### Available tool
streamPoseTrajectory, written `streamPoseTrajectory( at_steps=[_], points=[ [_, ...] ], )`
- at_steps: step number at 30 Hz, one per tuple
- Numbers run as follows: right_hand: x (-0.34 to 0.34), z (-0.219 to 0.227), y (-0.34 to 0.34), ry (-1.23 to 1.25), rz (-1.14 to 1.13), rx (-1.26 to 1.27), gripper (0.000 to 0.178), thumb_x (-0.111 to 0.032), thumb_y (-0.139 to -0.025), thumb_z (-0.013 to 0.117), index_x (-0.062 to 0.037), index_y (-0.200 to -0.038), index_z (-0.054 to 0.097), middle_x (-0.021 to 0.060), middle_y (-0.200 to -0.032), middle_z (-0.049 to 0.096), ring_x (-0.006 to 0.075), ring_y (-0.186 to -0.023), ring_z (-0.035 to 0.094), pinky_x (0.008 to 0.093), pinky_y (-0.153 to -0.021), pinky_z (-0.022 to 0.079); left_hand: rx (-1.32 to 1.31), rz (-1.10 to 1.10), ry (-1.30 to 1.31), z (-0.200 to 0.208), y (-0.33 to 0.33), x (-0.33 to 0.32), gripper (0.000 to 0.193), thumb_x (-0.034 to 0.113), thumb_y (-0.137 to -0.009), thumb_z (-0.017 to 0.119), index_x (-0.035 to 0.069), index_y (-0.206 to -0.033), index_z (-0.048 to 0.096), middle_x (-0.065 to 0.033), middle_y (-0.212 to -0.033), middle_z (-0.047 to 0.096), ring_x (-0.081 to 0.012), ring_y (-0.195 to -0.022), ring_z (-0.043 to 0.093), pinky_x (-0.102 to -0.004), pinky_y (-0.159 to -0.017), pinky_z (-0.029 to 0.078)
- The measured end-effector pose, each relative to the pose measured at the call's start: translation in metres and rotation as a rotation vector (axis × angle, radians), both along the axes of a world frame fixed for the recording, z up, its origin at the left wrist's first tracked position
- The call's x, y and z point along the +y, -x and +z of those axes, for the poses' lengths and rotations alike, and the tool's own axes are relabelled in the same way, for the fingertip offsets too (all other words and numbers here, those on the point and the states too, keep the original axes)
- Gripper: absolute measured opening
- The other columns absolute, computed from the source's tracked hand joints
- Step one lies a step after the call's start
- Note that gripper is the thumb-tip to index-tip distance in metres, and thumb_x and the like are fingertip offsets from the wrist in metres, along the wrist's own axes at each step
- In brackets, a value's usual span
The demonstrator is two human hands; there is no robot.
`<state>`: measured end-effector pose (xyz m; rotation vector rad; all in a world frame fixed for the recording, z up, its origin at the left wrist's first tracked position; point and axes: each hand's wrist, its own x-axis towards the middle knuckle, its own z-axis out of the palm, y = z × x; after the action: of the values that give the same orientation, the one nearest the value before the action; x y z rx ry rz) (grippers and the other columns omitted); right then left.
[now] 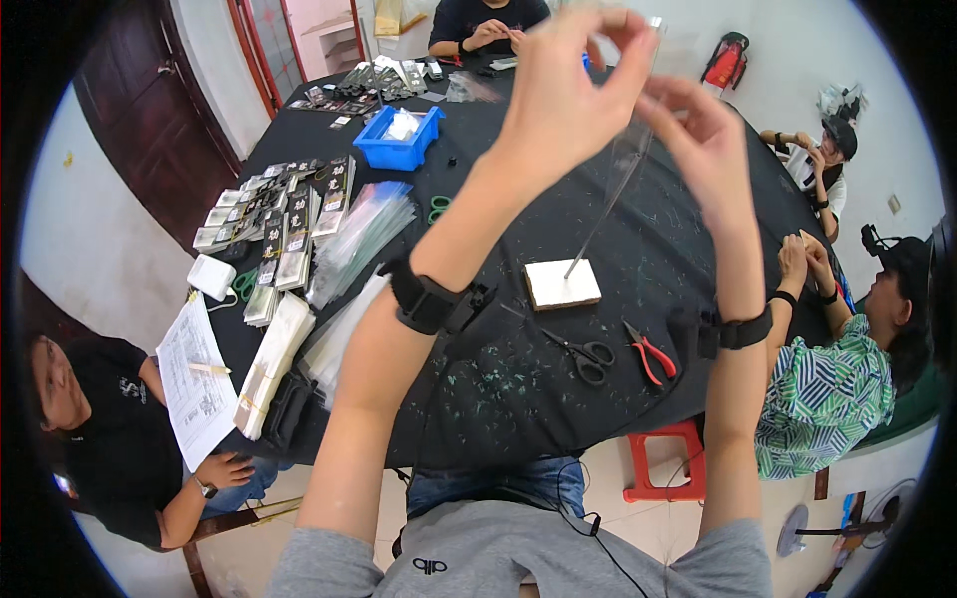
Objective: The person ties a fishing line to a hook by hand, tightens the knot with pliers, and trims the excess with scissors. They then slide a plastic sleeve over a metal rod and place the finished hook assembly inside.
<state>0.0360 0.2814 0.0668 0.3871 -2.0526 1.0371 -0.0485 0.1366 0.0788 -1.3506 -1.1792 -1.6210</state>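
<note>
Both my hands are raised over the table at the top of a thin metal rod (592, 242). The rod rises at a slant from a white-topped block (561, 284). A clear plastic sleeve (625, 159) hangs along its upper part. My left hand (578, 85) pinches the sleeve near its upper end. Just below, my right hand (698, 135) has its fingers curled in a pinch at the sleeve; its fingertips are partly blurred. On the cloth near the block lie black-handled scissors (588, 359) and red-handled pliers (650, 354).
A black cloth (478, 399) with small green scraps covers the table. To the left lie clear sleeves (364, 239), stacked printed packets (289, 239), a blue bin (399, 140) and green-handled scissors (439, 207). People sit around; one holds a paper sheet (194, 379). A red stool (666, 463) stands below.
</note>
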Motion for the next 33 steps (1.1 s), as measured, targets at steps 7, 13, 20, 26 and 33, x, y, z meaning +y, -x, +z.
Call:
streamPoseTrajectory(
  at_steps=[7,13,20,26,33],
  points=[
    [-0.095,0.064,0.013,-0.043,0.031,0.074,0.009,-0.009,-0.083,0.070,-0.0096,-0.090,0.075,0.0051,-0.071,0.069,0.0064,-0.059,0.052,0.0218,-0.053,0.039,-0.146,0.182,-0.215,0.022,-0.010,-0.119,0.022,0.010,-0.093,0.055,0.006,-0.113,0.062,-0.0033,-0.093,0.065,-0.0069,-0.072,0.058,-0.0172,-0.058,0.042],
    [-0.151,-0.018,0.135,-0.440,-0.030,0.561,0.012,-0.016,-0.077,0.070,-0.0122,-0.088,0.074,0.0081,-0.066,0.060,0.0212,-0.062,0.059,0.0326,-0.055,0.046,-0.336,0.308,-0.402,-0.028,-0.019,-0.210,0.040,0.023,-0.096,0.044,-0.010,-0.115,0.052,-0.0152,-0.104,0.058,-0.0196,-0.094,0.052,-0.0317,-0.086,0.040],
    [-0.228,-0.155,0.202,-0.610,0.101,0.094,0.011,-0.013,-0.076,0.066,-0.0129,-0.085,0.073,0.0037,-0.076,0.066,0.0216,-0.080,0.058,0.0347,-0.073,0.046,-0.390,0.310,-0.468,-0.038,-0.012,-0.259,0.039,0.022,-0.093,0.042,-0.010,-0.111,0.054,-0.0131,-0.101,0.052,-0.0180,-0.080,0.042,-0.0310,-0.076,0.035],
    [-0.235,-0.210,0.206,-0.796,0.222,-0.207,0.026,-0.007,-0.072,0.062,-0.0116,-0.096,0.071,0.0034,-0.087,0.068,0.0231,-0.094,0.055,0.0374,-0.082,0.041,-0.348,0.248,-0.302,-0.042,-0.009,-0.265,0.039,0.021,-0.093,0.042,-0.011,-0.110,0.054,-0.0134,-0.099,0.052,-0.0184,-0.080,0.042,-0.0311,-0.077,0.035],
    [-0.232,-0.167,0.174,-0.743,0.317,-0.247,0.038,-0.003,-0.070,0.057,-0.0052,-0.108,0.064,0.0102,-0.108,0.063,0.0274,-0.105,0.053,0.0400,-0.087,0.042,-0.502,0.374,-0.380,-0.047,0.006,-0.251,0.040,0.023,-0.095,0.040,-0.011,-0.112,0.054,-0.0173,-0.104,0.059,-0.0184,-0.081,0.051,-0.0284,-0.080,0.040]
  ],
)
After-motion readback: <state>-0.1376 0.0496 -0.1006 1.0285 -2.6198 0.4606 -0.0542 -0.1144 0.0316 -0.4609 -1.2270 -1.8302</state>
